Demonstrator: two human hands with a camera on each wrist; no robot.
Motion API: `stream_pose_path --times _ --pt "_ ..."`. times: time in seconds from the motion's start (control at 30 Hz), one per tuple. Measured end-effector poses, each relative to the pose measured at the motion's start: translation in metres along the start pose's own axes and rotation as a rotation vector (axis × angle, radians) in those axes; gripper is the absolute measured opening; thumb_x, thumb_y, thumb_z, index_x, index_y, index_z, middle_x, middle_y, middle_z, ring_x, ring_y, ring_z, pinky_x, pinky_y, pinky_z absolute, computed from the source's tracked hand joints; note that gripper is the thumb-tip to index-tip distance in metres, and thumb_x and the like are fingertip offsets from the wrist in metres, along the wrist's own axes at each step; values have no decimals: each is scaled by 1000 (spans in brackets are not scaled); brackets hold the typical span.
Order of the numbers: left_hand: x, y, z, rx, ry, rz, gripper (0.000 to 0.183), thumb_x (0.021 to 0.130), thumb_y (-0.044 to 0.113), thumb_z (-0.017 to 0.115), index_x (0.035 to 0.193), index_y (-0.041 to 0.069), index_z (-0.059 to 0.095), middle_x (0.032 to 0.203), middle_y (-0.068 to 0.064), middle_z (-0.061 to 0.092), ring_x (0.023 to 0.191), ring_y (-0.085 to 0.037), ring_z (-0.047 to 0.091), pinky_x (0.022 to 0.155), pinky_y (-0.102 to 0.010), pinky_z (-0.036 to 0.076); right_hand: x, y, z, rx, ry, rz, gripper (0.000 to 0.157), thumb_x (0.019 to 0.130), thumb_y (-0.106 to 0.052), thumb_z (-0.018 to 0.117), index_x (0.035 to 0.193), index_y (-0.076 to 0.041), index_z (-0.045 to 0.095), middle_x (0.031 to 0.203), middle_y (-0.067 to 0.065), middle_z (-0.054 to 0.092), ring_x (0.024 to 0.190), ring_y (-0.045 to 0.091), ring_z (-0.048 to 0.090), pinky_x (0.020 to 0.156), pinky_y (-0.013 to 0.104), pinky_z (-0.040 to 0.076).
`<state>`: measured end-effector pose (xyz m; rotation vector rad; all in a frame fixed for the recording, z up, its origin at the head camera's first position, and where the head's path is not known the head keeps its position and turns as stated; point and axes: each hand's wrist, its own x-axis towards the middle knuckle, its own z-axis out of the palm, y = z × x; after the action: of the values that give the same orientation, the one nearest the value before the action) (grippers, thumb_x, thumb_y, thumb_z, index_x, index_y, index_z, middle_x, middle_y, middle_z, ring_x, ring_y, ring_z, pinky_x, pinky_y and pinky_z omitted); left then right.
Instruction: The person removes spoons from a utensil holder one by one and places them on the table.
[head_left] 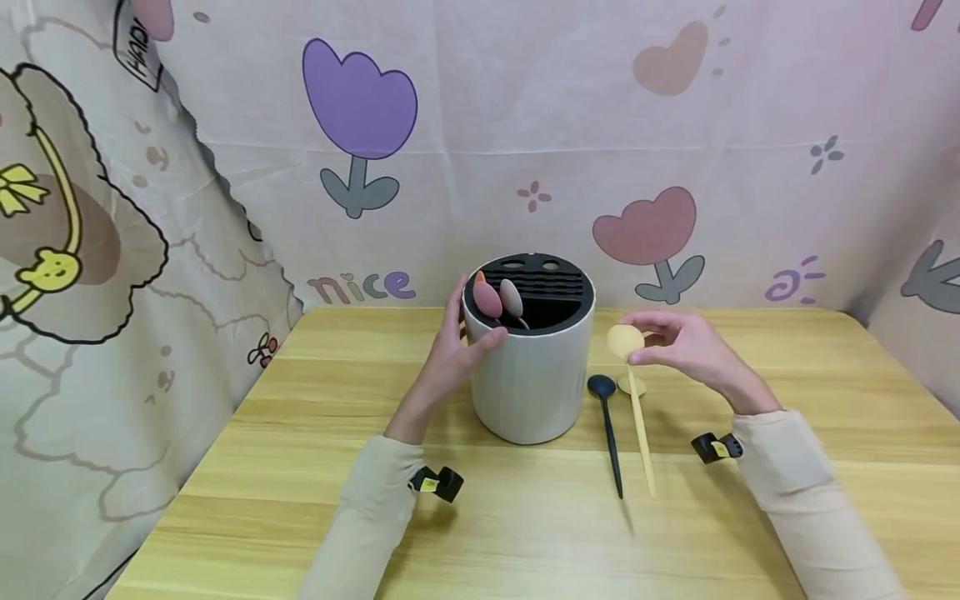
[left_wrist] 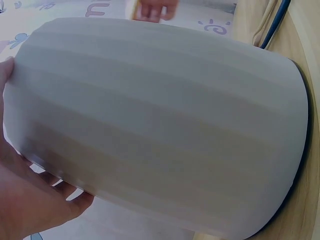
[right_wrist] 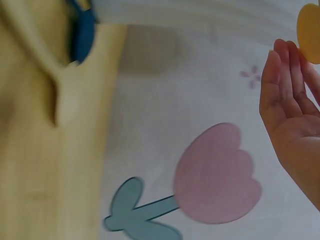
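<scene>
A white round utensil holder (head_left: 528, 387) with a black slotted top stands upright on the table. My left hand (head_left: 457, 350) holds its left side near the rim, thumb across the front; in the left wrist view its white wall fills most of the picture. Pink (head_left: 487, 298) and grey (head_left: 512, 297) utensil heads stick up from the holder's opening, with an orange tip behind the pink one. To the holder's right, my right hand (head_left: 678, 346) pinches a yellow spoon (head_left: 625, 341) at its round head, handle hanging downward.
A dark blue spoon (head_left: 602, 387) lies on the wooden table (head_left: 315, 500), right of the holder. Beside it is a beige spoon (right_wrist: 67, 97), partly hidden behind the held one in the head view. A patterned cloth (head_left: 480, 100) hangs behind the table.
</scene>
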<state>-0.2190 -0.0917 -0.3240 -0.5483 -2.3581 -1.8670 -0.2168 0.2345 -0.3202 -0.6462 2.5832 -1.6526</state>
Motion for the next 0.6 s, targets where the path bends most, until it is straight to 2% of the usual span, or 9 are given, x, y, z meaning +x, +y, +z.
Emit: stream_pose_path --times 0.17,0.27,0.6 --pt "0 2 1 -3 13 -11 124 63 83 61 156 22 8 159 -4 14 140 -35 22 109 -56 25 2 17 -5 -62 -43 37 50 78 -7 79 122 9 60 109 12 67 87 9 65 73 22 52" --pt "0 2 1 -5 16 -7 126 61 85 61 156 22 8 159 -4 14 140 -35 23 109 -55 26 2 28 -8 -82 -79 34 48 78 -7 79 120 9 61 107 16 66 87 9 65 73 23 53" --pt "1 -2 2 -19 7 -15 112 71 70 64 156 24 8 158 -4 16 139 -35 24 108 -56 27 -4 57 -24 -180 -133 79 40 78 -9 79 111 8 63 98 11 64 89 14 63 80 23 52"
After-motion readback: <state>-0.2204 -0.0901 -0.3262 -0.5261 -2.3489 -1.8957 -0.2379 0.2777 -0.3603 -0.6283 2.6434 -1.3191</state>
